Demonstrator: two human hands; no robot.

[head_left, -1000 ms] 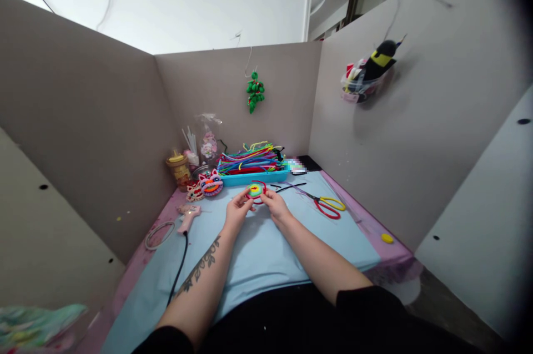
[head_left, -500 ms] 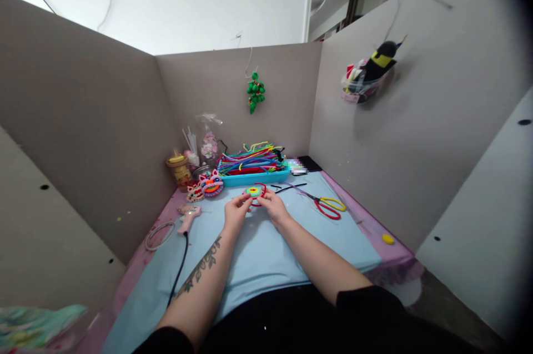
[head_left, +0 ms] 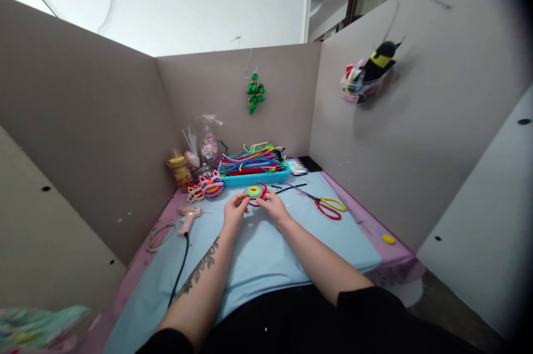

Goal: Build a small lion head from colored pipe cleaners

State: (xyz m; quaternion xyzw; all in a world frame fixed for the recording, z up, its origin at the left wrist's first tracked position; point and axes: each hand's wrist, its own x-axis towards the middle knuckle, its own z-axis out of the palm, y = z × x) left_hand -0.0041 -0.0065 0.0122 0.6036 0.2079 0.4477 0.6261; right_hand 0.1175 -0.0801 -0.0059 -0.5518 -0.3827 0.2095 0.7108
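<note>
Between my two hands, a little above the blue cloth, is a small round piece [head_left: 254, 192] with a yellow middle, a green ring and a red mark at its centre. A red pipe cleaner [head_left: 263, 187] curves around its right side and below it. My left hand [head_left: 236, 210] pinches the round piece at its lower left edge. On the right, my right hand [head_left: 272, 207] has its fingers closed on the red pipe cleaner near the piece's edge. The fingertips partly hide where the two join.
Behind my hands stands a blue tray [head_left: 254, 179] full of colourful pipe cleaners. Scissors [head_left: 328, 207] lie to the right, beside black pipe cleaner pieces [head_left: 291, 187]. At left are a pink glue gun [head_left: 189, 220], its black cord, and fuzzy animal-face crafts [head_left: 211, 183].
The round piece has tilted so its face shows a bit more, and the red pipe cleaner has shifted slightly around it. Both hands have barely moved.
</note>
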